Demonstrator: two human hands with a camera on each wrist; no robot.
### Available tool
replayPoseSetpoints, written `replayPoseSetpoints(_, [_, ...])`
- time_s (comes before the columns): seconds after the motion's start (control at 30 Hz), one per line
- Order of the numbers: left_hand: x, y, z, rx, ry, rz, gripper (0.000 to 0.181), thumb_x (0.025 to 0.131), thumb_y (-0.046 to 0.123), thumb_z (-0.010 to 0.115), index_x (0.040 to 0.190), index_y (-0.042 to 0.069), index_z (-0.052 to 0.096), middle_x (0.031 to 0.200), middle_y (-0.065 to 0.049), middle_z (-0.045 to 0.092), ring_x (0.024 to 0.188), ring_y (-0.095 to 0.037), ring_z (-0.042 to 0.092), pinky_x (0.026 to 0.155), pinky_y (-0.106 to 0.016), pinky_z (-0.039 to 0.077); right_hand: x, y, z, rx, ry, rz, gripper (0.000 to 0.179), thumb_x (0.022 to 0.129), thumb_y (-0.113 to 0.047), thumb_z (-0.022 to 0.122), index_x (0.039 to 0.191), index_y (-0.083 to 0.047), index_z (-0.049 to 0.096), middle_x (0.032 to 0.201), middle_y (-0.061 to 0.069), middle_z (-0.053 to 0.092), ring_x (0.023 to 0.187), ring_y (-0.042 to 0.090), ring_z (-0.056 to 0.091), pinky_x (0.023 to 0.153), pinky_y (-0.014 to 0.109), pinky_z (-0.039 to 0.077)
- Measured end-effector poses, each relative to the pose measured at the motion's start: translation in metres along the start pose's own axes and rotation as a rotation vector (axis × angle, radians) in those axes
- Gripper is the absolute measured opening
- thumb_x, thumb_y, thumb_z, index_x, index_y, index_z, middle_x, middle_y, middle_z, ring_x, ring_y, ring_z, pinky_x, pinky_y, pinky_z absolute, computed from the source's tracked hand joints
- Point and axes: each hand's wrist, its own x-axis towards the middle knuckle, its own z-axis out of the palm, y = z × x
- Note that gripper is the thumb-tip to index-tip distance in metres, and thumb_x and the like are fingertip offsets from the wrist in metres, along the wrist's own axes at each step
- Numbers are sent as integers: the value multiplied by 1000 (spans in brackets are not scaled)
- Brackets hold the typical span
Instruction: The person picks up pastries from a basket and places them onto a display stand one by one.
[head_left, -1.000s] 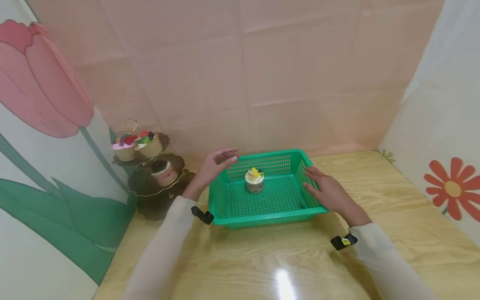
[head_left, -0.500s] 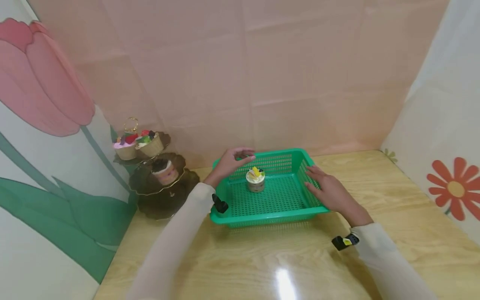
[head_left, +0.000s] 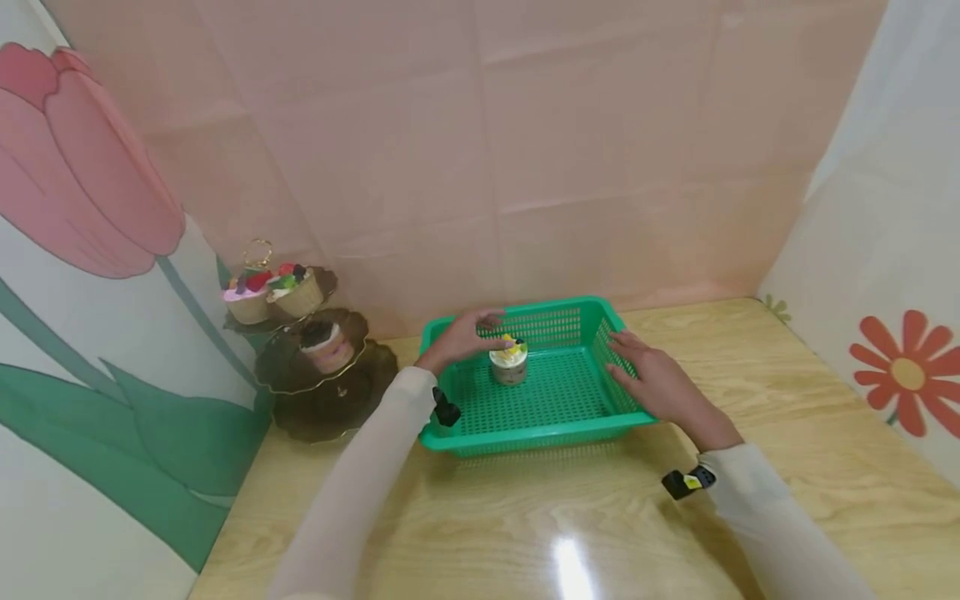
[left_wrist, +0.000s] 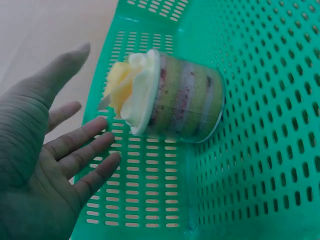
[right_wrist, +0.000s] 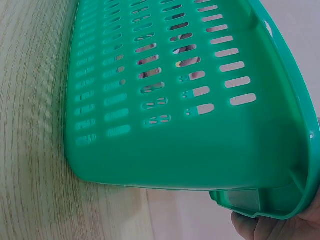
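A clear dessert cup (head_left: 510, 367) with layered cake, white cream and yellow fruit stands upright in the green basket (head_left: 540, 435). My left hand (head_left: 459, 342) hovers over the basket's left part, thumb near the cup's topping. In the left wrist view, the spread fingers of that left hand (left_wrist: 60, 150) are apart from the dessert cup (left_wrist: 185, 100). My right hand (head_left: 656, 379) rests on the basket's right rim with its fingers extended over the edge. The right wrist view shows the basket's outer wall (right_wrist: 200, 150) and only part of the hand (right_wrist: 280, 227).
A dark tiered stand (head_left: 330, 408) with gold edges is on the left of the wooden table (head_left: 480, 517). Two fruit-topped cupcakes, one a cream cupcake (head_left: 296, 292), sit on its top tier. A cake cup (head_left: 327, 347) lies tilted on the middle tier. A pink backdrop (head_left: 600, 150) hangs behind.
My left hand has moved right across the basket's left rim, then lowered beside the dessert cup. The right hand, basket and cup have stayed in place.
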Motion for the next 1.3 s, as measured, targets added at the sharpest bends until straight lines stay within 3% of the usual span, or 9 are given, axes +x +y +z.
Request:
replayPoseSetpoints(0.27, [3,-5,2,155,-153,-12,76,88,30,82,151,7,46,143,-12,57,129,-29,55,105,-45,47,0,-1,-2,-9,2,-11,50,104,-19,58,143,12,48,153,29,40,145,49,29,111,64,31])
replayPoseSetpoints(0.67, [8,-6,6,280,-242,-21,72,85,24,85,146,2,52,137,-13,61,123,-26,57,103,-39,48,1,0,-2,2,-17,10,51,104,-18,58,145,11,46,155,28,38,147,47,26,113,64,29])
replayPoseSetpoints(1.0, [4,-1,1,202,-216,-32,50,86,26,83,128,5,65,120,-6,66,104,-18,62,89,-32,52,-1,-1,0,10,-14,8,51,104,-18,58,144,11,47,155,28,39,147,47,27,112,64,30])
replayPoseSetpoints(1.3, [-1,-1,-2,142,-135,-14,58,87,39,81,133,10,61,129,-4,65,118,-21,61,98,-37,50,-1,-1,-1,1,-2,0,50,104,-18,58,143,12,48,154,29,39,146,48,28,111,64,31])
